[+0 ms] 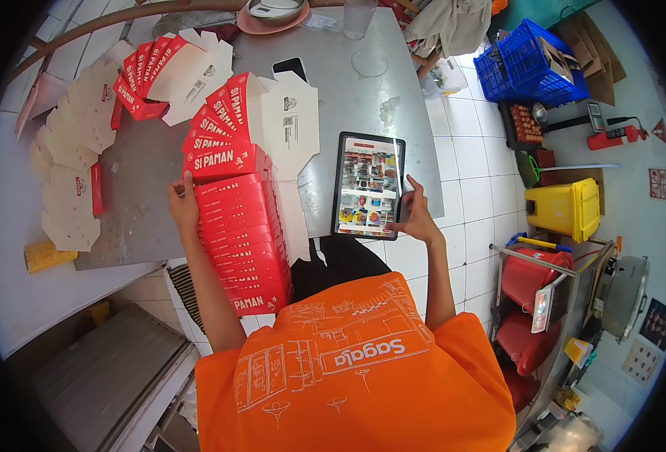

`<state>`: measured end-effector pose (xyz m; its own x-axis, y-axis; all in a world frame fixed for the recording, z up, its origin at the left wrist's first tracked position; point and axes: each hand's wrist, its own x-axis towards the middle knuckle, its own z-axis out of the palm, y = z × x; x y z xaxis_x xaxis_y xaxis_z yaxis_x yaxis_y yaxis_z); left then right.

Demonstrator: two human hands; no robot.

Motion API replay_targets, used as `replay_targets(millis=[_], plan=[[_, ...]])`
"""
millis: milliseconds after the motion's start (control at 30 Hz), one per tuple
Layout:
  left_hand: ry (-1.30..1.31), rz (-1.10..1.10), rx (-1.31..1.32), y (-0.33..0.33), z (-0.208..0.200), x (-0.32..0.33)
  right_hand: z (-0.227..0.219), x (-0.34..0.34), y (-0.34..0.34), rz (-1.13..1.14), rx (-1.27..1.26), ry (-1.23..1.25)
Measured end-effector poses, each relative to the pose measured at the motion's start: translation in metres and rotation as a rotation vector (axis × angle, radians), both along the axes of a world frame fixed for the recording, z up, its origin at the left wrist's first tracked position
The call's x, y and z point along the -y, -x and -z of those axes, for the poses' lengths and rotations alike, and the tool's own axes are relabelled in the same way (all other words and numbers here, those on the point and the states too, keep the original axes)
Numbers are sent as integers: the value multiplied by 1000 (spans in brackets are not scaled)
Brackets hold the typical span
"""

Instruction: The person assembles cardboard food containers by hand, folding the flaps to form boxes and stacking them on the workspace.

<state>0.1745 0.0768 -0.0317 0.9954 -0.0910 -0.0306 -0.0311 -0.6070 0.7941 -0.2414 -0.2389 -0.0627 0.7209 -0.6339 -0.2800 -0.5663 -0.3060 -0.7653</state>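
My left hand (184, 202) is at the left side of a long stack of red folded cardboard boxes (242, 226), its fingers curled against the stack's edge and the thumb on the upper corner. The stack runs toward my body, past the table's near edge. Fanned red boxes with white flaps (291, 124) lie at its far end. To the right is a dark-framed tablet (368, 188), its lit screen showing rows of small pictures. My right hand (417, 215) grips its lower right edge, thumb over the screen's corner; the fingers behind are partly hidden.
The metal table (333, 83) also bears more fanned boxes (156, 71), white cartons (73, 181), a phone (291, 69), a clear cup (358, 19) and a yellow cup (49, 257). Right, on the tiled floor, stand blue crates (528, 64), a yellow bin (562, 209) and a metal rack with red containers (532, 282).
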Motion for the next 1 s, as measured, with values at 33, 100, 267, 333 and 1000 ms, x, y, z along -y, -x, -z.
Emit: replay_targets(millis=[33, 100, 267, 333, 1000], plan=[[-14, -3, -10, 0, -1, 0, -1, 0, -1, -1, 0, -1], [-21, -8, -9, 1, -2, 1, -2, 0, -3, -1, -41, 17], [-13, -3, -15, 2, -3, 0, -4, 0, -18, 48, -31, 84], [30, 19, -7, 1, -1, 1, -3, -2, -26, 202, -72, 181], [-1, 15, -7, 0, 1, -1, -5, -1, -29, 156, -120, 194]])
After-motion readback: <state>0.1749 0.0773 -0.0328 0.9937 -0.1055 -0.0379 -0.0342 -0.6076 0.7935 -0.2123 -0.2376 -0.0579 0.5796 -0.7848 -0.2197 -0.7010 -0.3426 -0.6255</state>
